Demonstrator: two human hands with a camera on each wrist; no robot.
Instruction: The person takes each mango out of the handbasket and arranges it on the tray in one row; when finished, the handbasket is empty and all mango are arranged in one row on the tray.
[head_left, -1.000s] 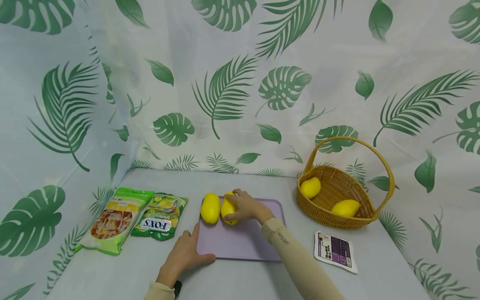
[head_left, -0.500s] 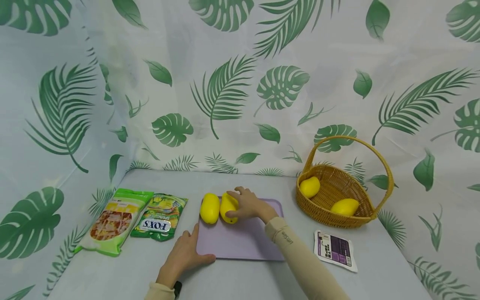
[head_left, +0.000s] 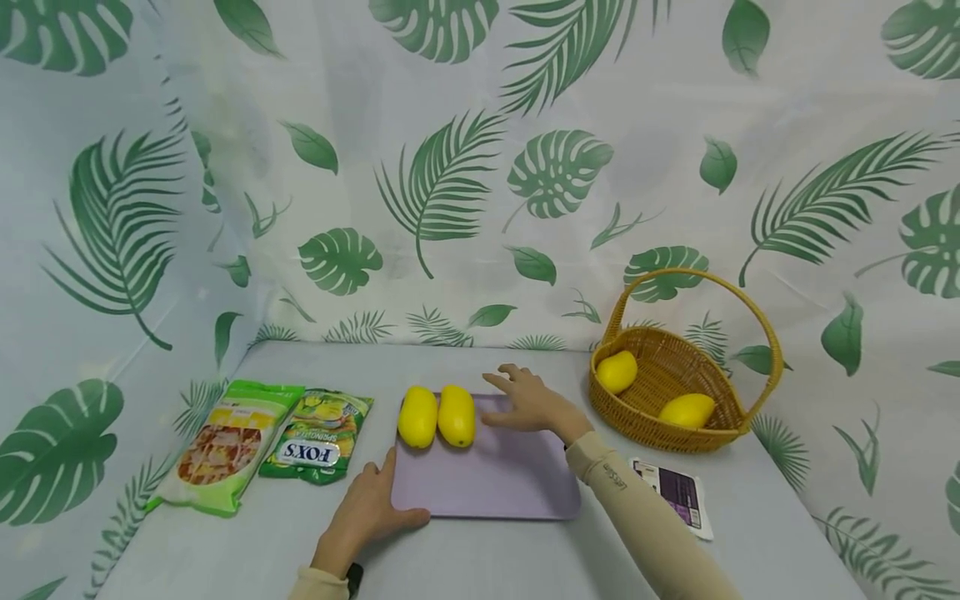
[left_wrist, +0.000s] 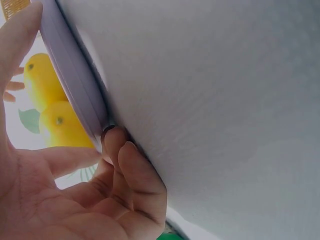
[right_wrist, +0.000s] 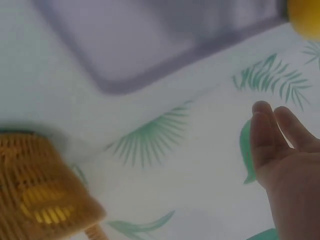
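Note:
Two yellow mangoes, the left one point(head_left: 417, 417) and the right one point(head_left: 457, 416), lie side by side at the far left of a pale purple tray point(head_left: 487, 483). My left hand point(head_left: 372, 504) holds the tray's near left corner, thumb along the front edge and fingers at the left side. In the left wrist view, that hand's point(left_wrist: 75, 195) lower fingers are curled beside the tray rim. Over the tray's right half is my right hand point(head_left: 528, 402), fingers spread and holding nothing, apart from the right mango.
A wicker basket point(head_left: 637, 423) with an arched handle stands at the back right, holding two mangoes. A white and purple packet point(head_left: 678, 496) lies partly behind the right sleeve. On the left are a green bag point(head_left: 225, 450) and a FOX'S candy bag point(head_left: 317, 437).
My right hand has let go of the right mango and moved off to the right, leaving it beside the other mango. The left hand stays at the tray corner.

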